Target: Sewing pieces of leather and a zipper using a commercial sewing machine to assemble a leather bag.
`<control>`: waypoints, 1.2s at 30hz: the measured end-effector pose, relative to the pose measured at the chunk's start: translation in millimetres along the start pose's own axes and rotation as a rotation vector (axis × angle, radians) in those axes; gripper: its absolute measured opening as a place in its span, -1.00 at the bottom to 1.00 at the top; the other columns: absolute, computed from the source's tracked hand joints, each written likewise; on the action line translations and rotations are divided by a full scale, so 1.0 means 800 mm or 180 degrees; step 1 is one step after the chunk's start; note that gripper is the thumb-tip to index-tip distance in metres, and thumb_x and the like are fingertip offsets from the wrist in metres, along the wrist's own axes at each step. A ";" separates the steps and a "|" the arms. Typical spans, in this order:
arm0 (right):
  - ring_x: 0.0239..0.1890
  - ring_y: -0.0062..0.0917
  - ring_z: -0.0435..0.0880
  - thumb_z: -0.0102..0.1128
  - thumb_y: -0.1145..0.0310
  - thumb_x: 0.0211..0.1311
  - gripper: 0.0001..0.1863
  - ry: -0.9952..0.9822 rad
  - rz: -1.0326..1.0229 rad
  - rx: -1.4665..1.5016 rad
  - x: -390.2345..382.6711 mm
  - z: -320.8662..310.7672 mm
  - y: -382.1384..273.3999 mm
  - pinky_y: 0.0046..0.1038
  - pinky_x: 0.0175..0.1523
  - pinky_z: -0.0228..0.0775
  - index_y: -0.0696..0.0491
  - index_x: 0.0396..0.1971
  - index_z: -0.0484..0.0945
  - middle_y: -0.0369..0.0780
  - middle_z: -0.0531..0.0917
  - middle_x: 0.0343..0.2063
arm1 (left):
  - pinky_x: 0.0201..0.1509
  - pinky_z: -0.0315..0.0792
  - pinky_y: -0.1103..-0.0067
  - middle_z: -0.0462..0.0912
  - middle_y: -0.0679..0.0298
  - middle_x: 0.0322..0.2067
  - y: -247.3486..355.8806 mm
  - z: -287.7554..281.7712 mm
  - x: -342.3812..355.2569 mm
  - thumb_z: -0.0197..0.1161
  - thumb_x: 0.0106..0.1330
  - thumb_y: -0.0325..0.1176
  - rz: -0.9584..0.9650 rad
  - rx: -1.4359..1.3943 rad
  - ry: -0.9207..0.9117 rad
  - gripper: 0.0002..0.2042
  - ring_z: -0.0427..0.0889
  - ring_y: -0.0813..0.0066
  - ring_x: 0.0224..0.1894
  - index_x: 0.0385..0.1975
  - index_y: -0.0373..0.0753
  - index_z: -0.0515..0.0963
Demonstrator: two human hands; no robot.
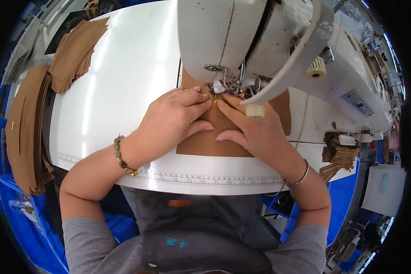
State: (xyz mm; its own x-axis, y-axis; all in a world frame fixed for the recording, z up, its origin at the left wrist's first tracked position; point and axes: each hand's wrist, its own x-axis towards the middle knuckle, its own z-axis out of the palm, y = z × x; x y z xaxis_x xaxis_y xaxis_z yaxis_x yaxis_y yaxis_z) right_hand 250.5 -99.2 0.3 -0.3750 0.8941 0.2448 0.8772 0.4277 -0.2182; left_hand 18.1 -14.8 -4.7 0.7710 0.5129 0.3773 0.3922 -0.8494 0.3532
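Note:
A flat brown fabric panel (223,145) lies under the needle area of a white sewing machine (214,36). My left hand (176,114) rests on its left part, palm down, fingers stretched toward the presser foot and thumb apart. On the right part, my right hand (255,125) presses down with its fingers extended and its thumb toward the left one. Between my fingertips sits a small gold-coloured metal piece (215,101), just in front of the presser foot (219,87). Its exact kind is too small to tell. The machine's guard partly hides the right fingers.
Brown cut pieces lie in stacks (25,128) at the left edge, with another stack (77,52) farther back. Small brown scraps (340,153) are piled at the right. A ruler strip (205,180) runs along the table's front edge. Blue bins (27,228) stand below.

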 end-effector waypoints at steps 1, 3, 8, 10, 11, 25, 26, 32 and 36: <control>0.15 -0.27 0.67 0.46 -0.09 0.11 -0.28 0.0009 -0.0029 0.0003 0.001 0.000 0.000 -0.24 0.24 0.45 0.06 0.20 0.64 -0.18 0.70 0.18 | 0.17 0.60 0.36 0.77 0.16 0.00 0.000 0.000 0.001 0.55 0.13 -0.18 0.0040 0.0027 0.0020 -0.56 0.71 0.14 0.08 -0.04 -0.32 0.75; 0.14 -0.25 0.68 0.46 -0.09 0.11 -0.27 0.0038 -0.0010 -0.0032 0.002 0.000 0.000 -0.23 0.25 0.45 0.06 0.20 0.64 -0.16 0.70 0.16 | 0.13 0.61 0.36 0.76 0.17 -0.02 -0.001 0.000 0.002 0.54 0.12 -0.18 0.0068 0.0053 0.0063 -0.57 0.72 0.13 0.04 -0.06 -0.31 0.75; 0.13 -0.21 0.68 0.46 -0.09 0.11 -0.28 0.0052 -0.0021 0.0036 0.001 0.002 0.002 -0.23 0.24 0.47 0.06 0.20 0.65 -0.15 0.71 0.15 | 0.05 0.62 0.37 0.75 0.19 -0.06 -0.004 0.001 0.004 0.52 0.14 -0.15 0.0152 0.0093 0.0118 -0.60 0.73 0.14 -0.05 -0.11 -0.28 0.75; 0.13 -0.20 0.68 0.47 -0.09 0.11 -0.28 0.0077 -0.0063 0.0054 0.002 0.003 0.003 -0.22 0.23 0.48 0.06 0.19 0.65 -0.15 0.71 0.15 | 0.10 0.60 0.39 0.74 0.20 -0.06 -0.004 0.000 0.003 0.49 0.18 -0.13 0.0090 0.0089 0.0041 -0.59 0.71 0.18 0.01 -0.09 -0.30 0.74; 0.13 -0.19 0.68 0.45 -0.10 0.12 -0.28 0.0122 -0.0061 0.0059 0.003 0.003 0.003 -0.23 0.22 0.49 0.07 0.19 0.65 -0.15 0.71 0.15 | 0.15 0.58 0.40 0.72 0.22 -0.07 -0.005 0.000 0.002 0.45 0.22 -0.12 0.0042 0.0072 -0.0074 -0.58 0.70 0.21 0.06 -0.07 -0.32 0.73; -0.27 -0.49 0.66 0.44 0.30 0.03 -0.59 0.0685 -0.1231 -0.0614 -0.004 0.012 -0.037 -0.41 -0.09 0.60 0.10 -0.08 0.69 -0.25 0.68 -0.17 | -0.08 0.50 0.64 0.67 0.27 -0.02 -0.009 -0.016 -0.003 0.00 0.21 -0.75 -0.1227 -0.2033 0.0480 -0.64 0.62 0.54 -0.04 -0.08 -0.32 0.64; -0.27 -0.49 0.66 0.44 0.30 0.03 -0.59 0.0639 -0.1273 -0.0613 -0.005 0.013 -0.038 -0.41 -0.09 0.60 0.10 -0.08 0.69 -0.25 0.68 -0.17 | -0.10 0.46 0.69 0.65 0.32 -0.04 -0.009 -0.017 -0.002 -0.04 0.18 -0.76 -0.1534 -0.2653 0.0525 -0.62 0.58 0.64 -0.05 -0.09 -0.33 0.62; -0.51 -0.48 0.58 0.41 0.40 0.08 -0.68 0.1056 -0.0800 -0.0752 -0.005 -0.002 -0.021 -0.42 -0.35 0.48 0.08 -0.11 0.72 -0.26 0.69 -0.29 | -0.21 0.42 0.71 0.62 0.40 -0.16 -0.006 -0.024 0.002 0.09 0.19 -0.62 -0.1580 -0.2406 0.0969 -0.76 0.52 0.76 -0.16 -0.18 -0.31 0.61; -0.59 -0.38 0.57 0.46 0.46 0.16 -0.82 0.1272 -0.0284 0.0215 -0.001 -0.009 -0.005 -0.37 -0.47 0.37 0.13 -0.23 0.74 -0.19 0.69 -0.41 | -0.43 0.44 0.58 0.56 0.40 -0.59 -0.020 -0.035 0.001 0.36 0.19 -0.43 -0.0864 -0.0787 0.0299 -0.90 0.58 0.56 -0.52 -0.31 -0.16 0.66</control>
State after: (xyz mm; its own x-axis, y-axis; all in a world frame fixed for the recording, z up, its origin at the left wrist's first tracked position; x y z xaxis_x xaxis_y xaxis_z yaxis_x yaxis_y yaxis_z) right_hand 249.5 -102.4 8.2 -0.2910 0.7368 0.6102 0.8199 0.5208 -0.2378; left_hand -1.6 2.4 14.2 0.6018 0.7342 0.3143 0.4342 -0.6311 0.6428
